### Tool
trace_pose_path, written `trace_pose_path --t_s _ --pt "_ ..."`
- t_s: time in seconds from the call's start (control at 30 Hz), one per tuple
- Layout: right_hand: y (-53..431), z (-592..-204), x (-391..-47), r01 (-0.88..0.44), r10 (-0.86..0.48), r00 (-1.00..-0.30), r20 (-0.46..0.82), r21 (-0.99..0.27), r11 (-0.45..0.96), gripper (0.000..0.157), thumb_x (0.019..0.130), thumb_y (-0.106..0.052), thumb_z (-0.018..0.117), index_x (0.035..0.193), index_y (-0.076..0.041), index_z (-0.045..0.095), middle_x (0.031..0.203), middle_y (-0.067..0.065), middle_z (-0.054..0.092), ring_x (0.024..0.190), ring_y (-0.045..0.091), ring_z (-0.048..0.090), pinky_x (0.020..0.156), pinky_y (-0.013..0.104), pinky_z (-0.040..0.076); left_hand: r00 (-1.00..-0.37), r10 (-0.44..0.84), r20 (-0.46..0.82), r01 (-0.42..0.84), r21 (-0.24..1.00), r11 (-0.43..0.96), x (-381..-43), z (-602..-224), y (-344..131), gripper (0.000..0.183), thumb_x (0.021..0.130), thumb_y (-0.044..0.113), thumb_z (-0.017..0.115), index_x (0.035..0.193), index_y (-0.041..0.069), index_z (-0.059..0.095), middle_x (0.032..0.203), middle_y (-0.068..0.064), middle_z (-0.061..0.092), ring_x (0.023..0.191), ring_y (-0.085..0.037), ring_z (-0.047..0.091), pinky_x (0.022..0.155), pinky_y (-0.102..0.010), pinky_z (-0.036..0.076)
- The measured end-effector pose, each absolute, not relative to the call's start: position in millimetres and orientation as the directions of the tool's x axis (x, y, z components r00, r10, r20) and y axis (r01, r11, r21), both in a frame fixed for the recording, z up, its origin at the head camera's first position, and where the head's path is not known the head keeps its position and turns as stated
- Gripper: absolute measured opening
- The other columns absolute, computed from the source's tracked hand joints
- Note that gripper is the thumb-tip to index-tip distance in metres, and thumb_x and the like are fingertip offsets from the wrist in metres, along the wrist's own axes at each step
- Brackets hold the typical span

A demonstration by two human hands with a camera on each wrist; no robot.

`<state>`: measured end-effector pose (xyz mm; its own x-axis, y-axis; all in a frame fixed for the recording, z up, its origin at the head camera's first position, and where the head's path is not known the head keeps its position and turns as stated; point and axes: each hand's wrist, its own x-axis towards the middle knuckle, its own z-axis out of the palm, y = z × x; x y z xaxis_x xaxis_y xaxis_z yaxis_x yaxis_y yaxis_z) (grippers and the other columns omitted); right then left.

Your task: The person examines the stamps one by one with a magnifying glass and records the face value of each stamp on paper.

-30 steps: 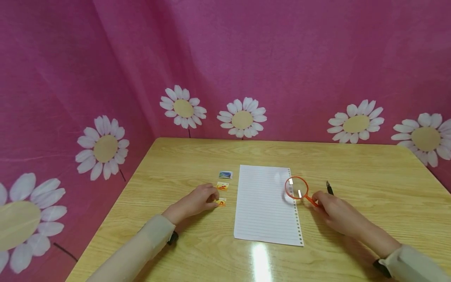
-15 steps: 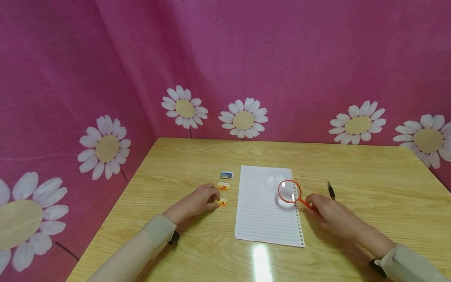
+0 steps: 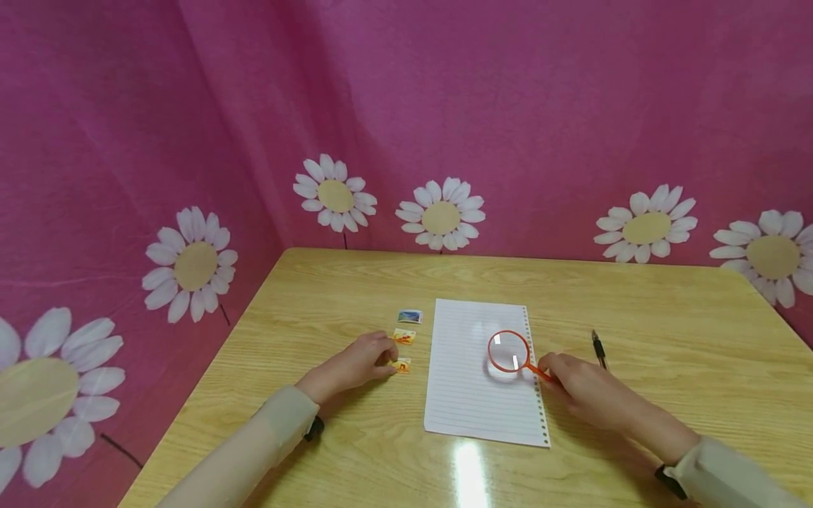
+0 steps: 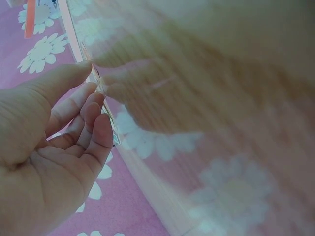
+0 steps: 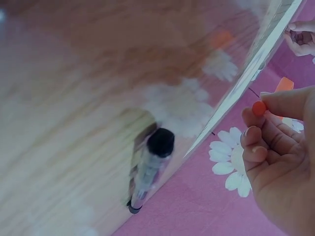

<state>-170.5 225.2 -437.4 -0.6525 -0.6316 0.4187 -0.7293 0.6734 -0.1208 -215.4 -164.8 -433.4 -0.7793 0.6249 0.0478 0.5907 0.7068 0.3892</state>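
Observation:
My right hand point(image 3: 587, 389) pinches the handle of an orange-rimmed magnifying glass point(image 3: 509, 351), whose lens is over the right half of a lined sheet of paper point(image 3: 466, 388). The handle's orange end point(image 5: 259, 108) shows between thumb and fingers in the right wrist view. Left of the paper, three small stamps form a column: a blue stamp point(image 3: 410, 317), a yellow-and-red stamp point(image 3: 404, 336) and a yellow stamp point(image 3: 402, 365). My left hand point(image 3: 352, 361) rests beside the lower two, its loosely bent fingertips at their left edges and partly covering them.
A black-tipped pen point(image 3: 599, 349) lies on the wooden table point(image 3: 317, 282) behind my right hand. It also appears as a clear barrel with a black end point(image 5: 150, 160) in the right wrist view. A pink curtain point(image 3: 540, 106) with daisies hangs beyond the table's edges.
My right hand has moved left and slightly nearer with the magnifying glass, from the paper's punched edge to farther over the sheet. More of the pen shows. My left hand stays by the stamps.

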Motion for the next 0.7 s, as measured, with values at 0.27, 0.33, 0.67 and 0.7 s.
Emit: trace_pose_path --t_s 0.27,0.33,0.67,0.7 --pt "218.3 -438.3 -172.7 -0.764 -0.67 -0.613 0.418 -0.097 0.638 0.031 0.076 0.0 0.076 0.099 -0.011 0.059 0.083 -0.009 0.061 0.074 0.001 0.053 0.062 0.023 0.048 -0.771 0.634 0.059 0.6 0.402 0.692 -214.8 -432.7 -166.0 0.012 0.088 0.013 0.072 0.09 0.005 0.063 0.083 -0.004 0.055 0.076 -0.012 0.048 0.071 -0.02 0.043" --pt "216.2 -438.5 -173.1 -0.773 -0.682 -0.604 0.412 -0.094 0.627 0.03 0.076 0.001 0.075 0.099 -0.01 0.059 0.085 -0.009 0.062 0.075 0.001 0.055 0.064 0.024 0.05 -0.769 0.636 0.06 0.602 0.4 0.691 -214.4 -432.7 -166.6 0.012 0.088 0.013 0.072 0.09 0.005 0.063 0.083 -0.005 0.055 0.076 -0.012 0.049 0.071 -0.021 0.043" --pt "205.7 -435.8 -175.5 -0.815 -0.734 -0.554 0.393 -0.077 0.574 0.031 0.077 0.001 0.074 0.101 -0.01 0.058 0.085 -0.006 0.063 0.072 0.004 0.057 0.062 0.024 0.05 -0.78 0.625 0.038 0.583 0.406 0.703 -215.1 -432.7 -166.7 0.013 0.088 0.014 0.072 0.092 0.005 0.063 0.085 -0.005 0.055 0.077 -0.012 0.047 0.071 -0.021 0.042" --pt "204.8 -435.4 -175.9 -0.818 -0.738 -0.55 0.392 -0.075 0.57 0.031 0.077 0.001 0.074 0.101 -0.011 0.058 0.085 -0.006 0.063 0.073 0.004 0.056 0.062 0.024 0.05 -0.781 0.623 0.039 0.582 0.407 0.704 -215.3 -432.4 -166.5 0.013 0.088 0.014 0.072 0.092 0.005 0.063 0.085 -0.005 0.055 0.077 -0.012 0.047 0.071 -0.021 0.041"
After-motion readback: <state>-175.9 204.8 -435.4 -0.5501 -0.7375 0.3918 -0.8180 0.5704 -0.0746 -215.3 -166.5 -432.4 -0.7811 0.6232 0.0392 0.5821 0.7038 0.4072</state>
